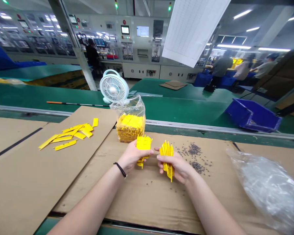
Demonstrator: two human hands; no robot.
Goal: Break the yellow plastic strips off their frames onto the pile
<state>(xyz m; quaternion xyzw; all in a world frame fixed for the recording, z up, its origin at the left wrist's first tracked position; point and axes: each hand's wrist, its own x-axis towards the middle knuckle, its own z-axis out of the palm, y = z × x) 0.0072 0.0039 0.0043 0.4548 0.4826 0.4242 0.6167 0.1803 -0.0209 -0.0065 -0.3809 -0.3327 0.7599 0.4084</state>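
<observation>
Two hands grip yellow plastic strips: the left hand pinches a squared stack, edges aligned; the right hand closes around a looser bundle. A clear bag stands at twelve o'clock, loose strips at ten, dark pellets at two.

Here we go: both arms bare, coming in from the near edge and converging mid-view. L forearm angles up from near left, R forearm from near right. L wrist is slightly bent, L hand closed in a firm grip, thumb on top, pointing right. R hand is closed too, R fingers curled across and pointing left, thumb at the far side. Both hands are at about the same height, just beside each other, not touching, thumbs nearly meeting in the gap b/w them.
</observation>
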